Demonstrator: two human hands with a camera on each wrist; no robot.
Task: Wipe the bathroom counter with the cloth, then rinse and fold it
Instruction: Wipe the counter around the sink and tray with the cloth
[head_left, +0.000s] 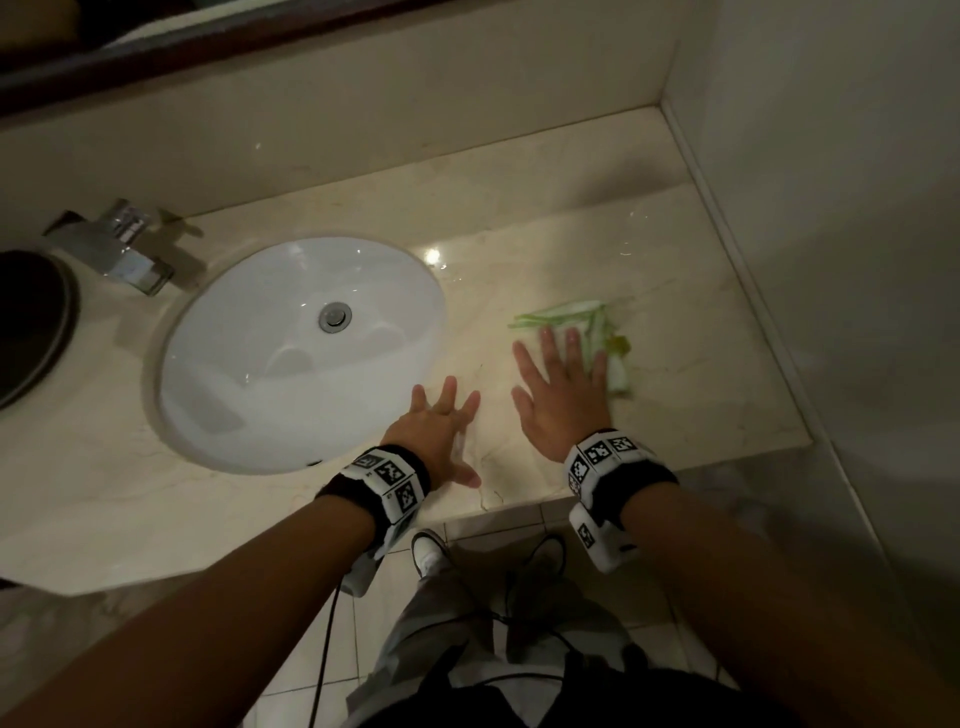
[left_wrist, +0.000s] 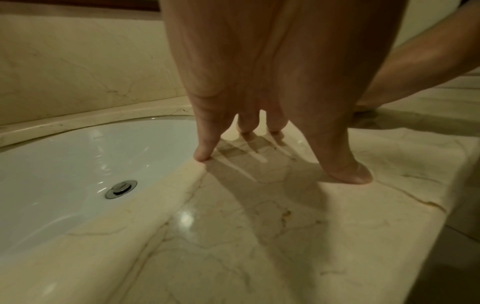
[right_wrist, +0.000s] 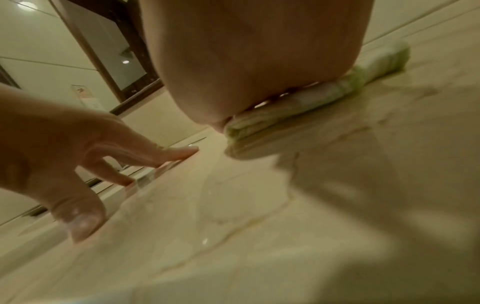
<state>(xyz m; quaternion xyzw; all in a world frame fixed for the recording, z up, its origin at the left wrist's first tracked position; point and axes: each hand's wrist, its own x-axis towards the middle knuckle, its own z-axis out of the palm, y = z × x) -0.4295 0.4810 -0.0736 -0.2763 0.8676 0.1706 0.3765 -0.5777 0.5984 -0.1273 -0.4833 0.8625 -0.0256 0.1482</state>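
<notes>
The right hand (head_left: 563, 395), fingers straight and spread, pressed flat on a white-and-green cloth (head_left: 597, 332) lying on the marble counter (head_left: 701, 332), right of the sink (head_left: 291, 353) and well apart from it. The cloth was folded into a thick band; in the right wrist view its long axis ran across the fingertips, one bunched end (right_wrist: 387, 59) toward the side wall. The left hand (head_left: 436, 431) rested with spread fingertips (left_wrist: 203, 156) on the counter just beside the basin rim.
</notes>
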